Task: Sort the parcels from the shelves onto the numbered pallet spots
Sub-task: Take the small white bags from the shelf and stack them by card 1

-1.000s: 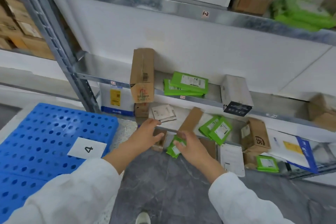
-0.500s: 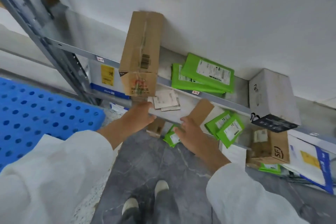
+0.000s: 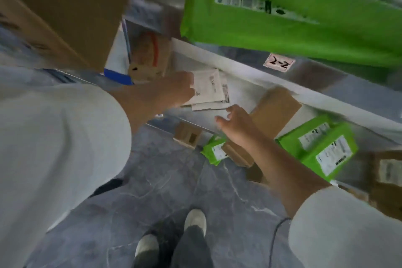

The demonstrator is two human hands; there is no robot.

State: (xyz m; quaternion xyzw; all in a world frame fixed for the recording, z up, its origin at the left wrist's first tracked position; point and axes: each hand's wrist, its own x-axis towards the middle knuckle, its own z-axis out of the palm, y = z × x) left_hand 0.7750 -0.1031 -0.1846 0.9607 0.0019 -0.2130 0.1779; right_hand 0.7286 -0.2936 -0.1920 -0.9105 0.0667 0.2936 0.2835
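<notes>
- Left hand (image 3: 171, 91): reached from a white fabric sleeve (image 3: 54, 148) to the left edge of the envelopes (image 3: 210, 90). Its fingers lay at that edge, but blur made it impossible to tell whether they pinched it or merely touched it.
- Envelopes: thin, flat, white paper rectangles with printed labels. They were stacked askew on the pale lower shelf (image 3: 244, 93), below the beam (image 3: 326, 85).
- Right hand (image 3: 237, 128): hovered just beside the stack's lower right corner, apart from it. Its fingers (image 3: 220, 118) were loosely spread, slightly bent, and held nothing.
- Beam: smooth grey metal, carrying a small paper tag (image 3: 279, 65) handwritten "2-2".
- Big mailer (image 3: 293, 19): a flat pouch of glossy green plastic with a white label, lying on the level above the beam.
- Box (image 3: 65, 6): plain brown cardboard, blocky, filling the upper left.
- Card (image 3: 275, 113): a flat brown cardboard panel to the right of the envelopes, partly hidden by the right hand.
- Small mailers (image 3: 322, 150): two green plastic packets with white labels, beside the right forearm.
- Floor (image 3: 174, 180): polished grey stone with pale veins, on which two light shoes (image 3: 195, 220) stood.
</notes>
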